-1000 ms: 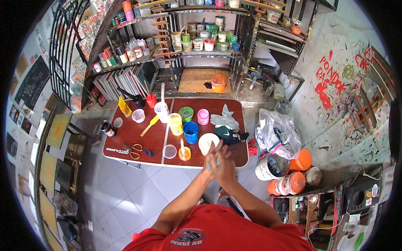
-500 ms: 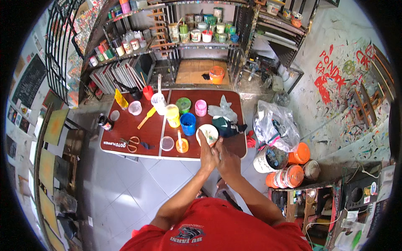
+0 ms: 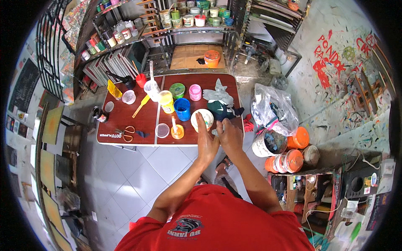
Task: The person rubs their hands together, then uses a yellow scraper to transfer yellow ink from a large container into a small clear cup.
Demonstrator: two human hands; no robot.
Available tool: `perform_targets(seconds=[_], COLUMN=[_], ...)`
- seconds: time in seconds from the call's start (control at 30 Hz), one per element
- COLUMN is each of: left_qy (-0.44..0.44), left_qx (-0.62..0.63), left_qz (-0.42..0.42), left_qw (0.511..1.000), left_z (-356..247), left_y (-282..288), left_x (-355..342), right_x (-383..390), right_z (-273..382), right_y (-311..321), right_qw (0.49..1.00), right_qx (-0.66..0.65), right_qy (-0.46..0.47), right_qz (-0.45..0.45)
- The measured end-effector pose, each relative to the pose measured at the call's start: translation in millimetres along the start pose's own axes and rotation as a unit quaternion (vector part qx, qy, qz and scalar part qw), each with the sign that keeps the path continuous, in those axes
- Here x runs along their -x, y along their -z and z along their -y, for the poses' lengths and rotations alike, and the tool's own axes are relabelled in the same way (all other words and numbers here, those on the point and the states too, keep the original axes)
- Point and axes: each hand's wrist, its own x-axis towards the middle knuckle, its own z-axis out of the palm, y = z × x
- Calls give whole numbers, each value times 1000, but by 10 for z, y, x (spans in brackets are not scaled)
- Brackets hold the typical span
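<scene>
The round white tub [image 3: 208,119], with no long axis, lies just ahead of my hands on the red-brown table [image 3: 144,119]. My left hand [image 3: 207,141] is nearer, fingers straight and overlapping it in view; my right [image 3: 231,136] is half-curled alongside, something pale grey between them, too small to tell. White lettering [image 3: 109,135] marks the table's left corner, red letters [image 3: 321,72] the wall

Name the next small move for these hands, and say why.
I'd probably draw the right hand along the left hand: the right is curled round what looks like a small pale scrap, perhaps cloth, close beside the left, which holds nothing visible and has a finger extended toward the round white container.
</scene>
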Motion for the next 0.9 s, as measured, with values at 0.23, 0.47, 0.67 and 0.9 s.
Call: perform_targets(seconds=[0.23,0.47,0.67,0.9], left_qy=[-37,11,-163,-333], left_qx=[-79,-329,-272,-292], left_qz=[95,352,247,285], left_qw=[992,876,916,850], left_z=[536,579,422,-26], left_y=[18,-147,6,-54], left_x=[108,190,87,63], right_x=[627,413,417,192], right_z=[298,51,22,427], right_y=[21,-84,3,-191], right_qw=[996,986,966,958], right_qx=[-40,-81,-126,212], right_qy=[79,133,224,-38], right_qz=[20,54,33,-189])
